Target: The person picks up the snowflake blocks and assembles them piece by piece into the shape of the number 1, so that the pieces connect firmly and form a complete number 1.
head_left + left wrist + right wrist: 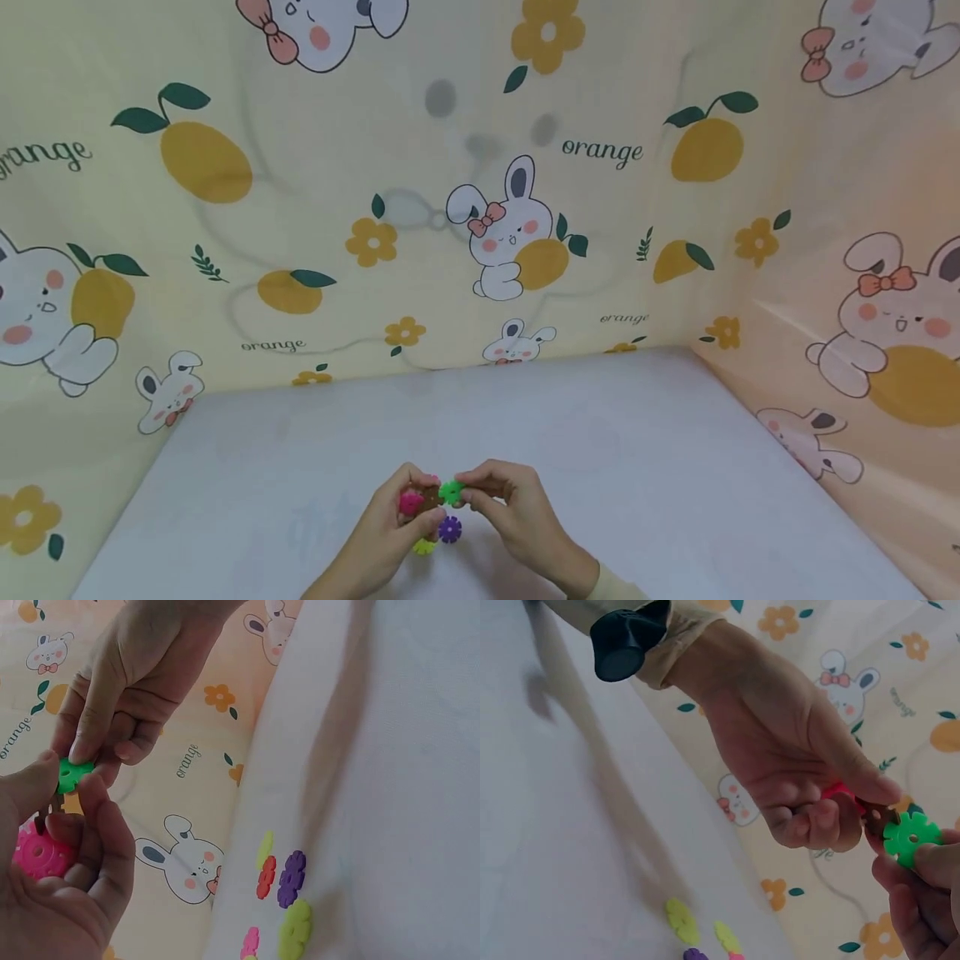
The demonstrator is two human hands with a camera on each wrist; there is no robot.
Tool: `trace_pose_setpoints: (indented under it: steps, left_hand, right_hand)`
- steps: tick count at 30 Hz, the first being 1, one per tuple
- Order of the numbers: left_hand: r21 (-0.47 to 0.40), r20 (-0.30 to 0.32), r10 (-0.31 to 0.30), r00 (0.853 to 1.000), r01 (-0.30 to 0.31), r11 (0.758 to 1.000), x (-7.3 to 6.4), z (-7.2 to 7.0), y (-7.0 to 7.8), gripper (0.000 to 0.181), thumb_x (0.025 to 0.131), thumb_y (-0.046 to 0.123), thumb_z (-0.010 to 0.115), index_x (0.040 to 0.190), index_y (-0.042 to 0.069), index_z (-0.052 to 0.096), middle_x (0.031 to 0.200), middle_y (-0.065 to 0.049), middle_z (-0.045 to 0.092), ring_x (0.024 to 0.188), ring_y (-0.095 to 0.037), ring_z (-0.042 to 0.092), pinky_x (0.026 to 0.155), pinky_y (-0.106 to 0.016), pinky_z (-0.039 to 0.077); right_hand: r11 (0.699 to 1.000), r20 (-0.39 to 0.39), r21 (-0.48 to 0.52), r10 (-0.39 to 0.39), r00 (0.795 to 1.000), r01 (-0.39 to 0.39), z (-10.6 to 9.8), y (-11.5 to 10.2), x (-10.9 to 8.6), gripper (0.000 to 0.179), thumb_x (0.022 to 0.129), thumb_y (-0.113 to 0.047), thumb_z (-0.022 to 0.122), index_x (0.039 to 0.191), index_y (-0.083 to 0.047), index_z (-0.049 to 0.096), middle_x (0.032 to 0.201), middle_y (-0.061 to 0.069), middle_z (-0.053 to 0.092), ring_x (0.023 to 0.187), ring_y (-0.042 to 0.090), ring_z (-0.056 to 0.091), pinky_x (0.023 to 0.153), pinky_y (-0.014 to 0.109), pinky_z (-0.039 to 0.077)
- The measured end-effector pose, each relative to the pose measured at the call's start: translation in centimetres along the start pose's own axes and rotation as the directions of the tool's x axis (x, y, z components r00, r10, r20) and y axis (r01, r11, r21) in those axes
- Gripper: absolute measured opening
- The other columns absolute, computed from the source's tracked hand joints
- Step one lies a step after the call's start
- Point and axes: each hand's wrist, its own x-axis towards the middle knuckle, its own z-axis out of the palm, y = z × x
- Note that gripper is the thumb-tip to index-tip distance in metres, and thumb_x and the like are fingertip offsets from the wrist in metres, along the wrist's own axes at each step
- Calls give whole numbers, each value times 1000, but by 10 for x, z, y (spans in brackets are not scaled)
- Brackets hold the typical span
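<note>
Over the near part of the table, my left hand [381, 527] holds a brown notched building disc [877, 815] joined with a pink one [41, 853]. My right hand [519, 515] pinches a green notched building disc [452, 492] between thumb and fingers. In the right wrist view the green disc meets the brown disc's edge; how deep the slots sit in each other cannot be told. Left fingertips partly cover the brown disc. Below the hands lie a purple disc [450, 529] and a yellow disc [424, 547].
More loose discs lie on the white tabletop [675, 467]: a red one [266, 877], another yellow one [265, 850] and a pink one [250, 943]. Patterned cloth [420, 317] with rabbits and oranges rises behind the table and at both sides.
</note>
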Motion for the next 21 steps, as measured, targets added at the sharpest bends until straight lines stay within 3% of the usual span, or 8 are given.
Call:
trace_pose_setpoints:
  steps: [13, 21]
  left_hand:
    - [21, -42, -48, 998, 49, 999, 1, 4, 2, 32, 100, 19, 65, 117, -2, 46, 113, -23, 62, 80, -14, 64, 69, -22, 57]
    - [28, -43, -42, 998, 44, 999, 0, 5, 1, 31, 100, 17, 64, 115, -3, 46, 107, -20, 64, 78, -16, 64, 68, -23, 57]
  right_hand:
    - [998, -49, -57, 11, 999, -14, 4, -3, -1, 12, 92, -8, 70, 100, 2, 71, 98, 18, 76, 88, 18, 77, 79, 28, 62]
    - [997, -43, -49, 53, 998, -55, 5, -2, -2, 10, 91, -7, 71, 97, 1, 71, 99, 18, 76, 89, 16, 77, 80, 26, 61]
